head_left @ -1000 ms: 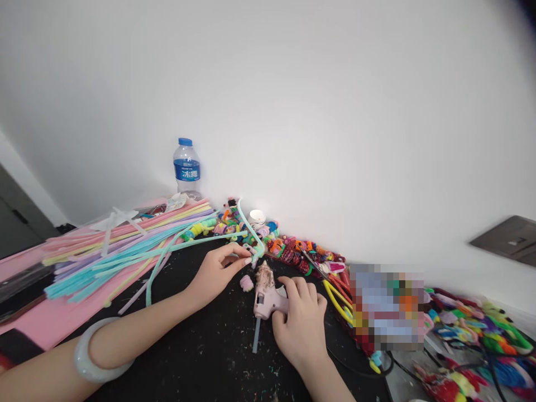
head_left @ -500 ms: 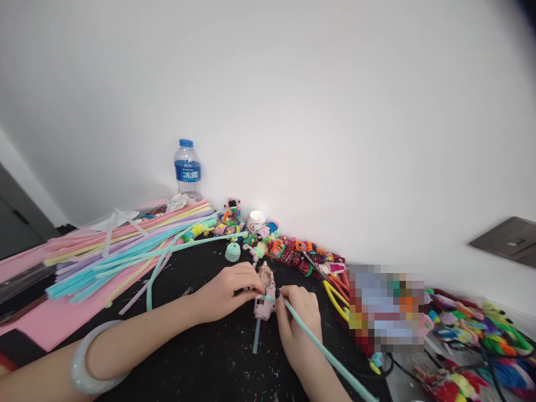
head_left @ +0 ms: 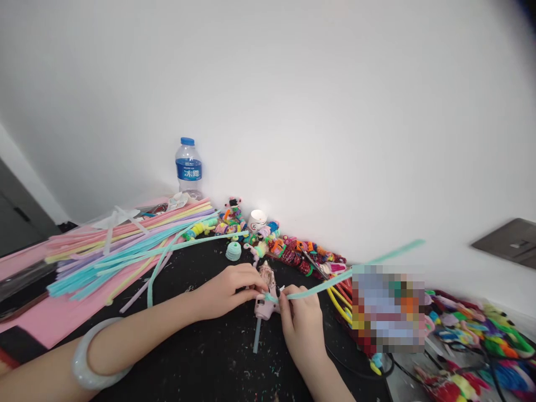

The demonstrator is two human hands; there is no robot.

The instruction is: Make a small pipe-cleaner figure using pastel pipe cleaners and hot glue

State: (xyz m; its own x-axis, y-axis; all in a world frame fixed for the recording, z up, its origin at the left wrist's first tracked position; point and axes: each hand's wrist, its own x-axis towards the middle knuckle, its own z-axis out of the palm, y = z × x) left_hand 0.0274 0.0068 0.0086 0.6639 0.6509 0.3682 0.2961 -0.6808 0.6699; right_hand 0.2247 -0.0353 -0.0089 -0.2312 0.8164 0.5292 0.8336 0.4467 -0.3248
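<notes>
Between the fingertips of both hands runs a mint-green pipe cleaner (head_left: 322,286). My left hand (head_left: 234,290) pinches its short end, which looks bent or curled, though the fingers hide part of it. My right hand (head_left: 305,321) pinches it a little further along, and the long free part sticks out to the upper right. Just beneath the fingertips lies a pale pink glue gun (head_left: 263,311) on the black table, with a clear glue stick (head_left: 257,336) poking from its rear. A small coiled mint-green piece (head_left: 233,251) stands beyond my left hand.
Bundles of pastel pipe cleaners (head_left: 113,251) spread across the left side. At the back stand a water bottle (head_left: 188,167) and a white cup (head_left: 257,220). Colourful pipe-cleaner figures (head_left: 288,254), scissors (head_left: 314,264) and a blurred patch (head_left: 387,310) line the right. Black cables (head_left: 389,368) lie lower right.
The long free part of the pipe cleaner has swung from the lower right to the upper right. Both hands stay nearly in place, still pinching it.
</notes>
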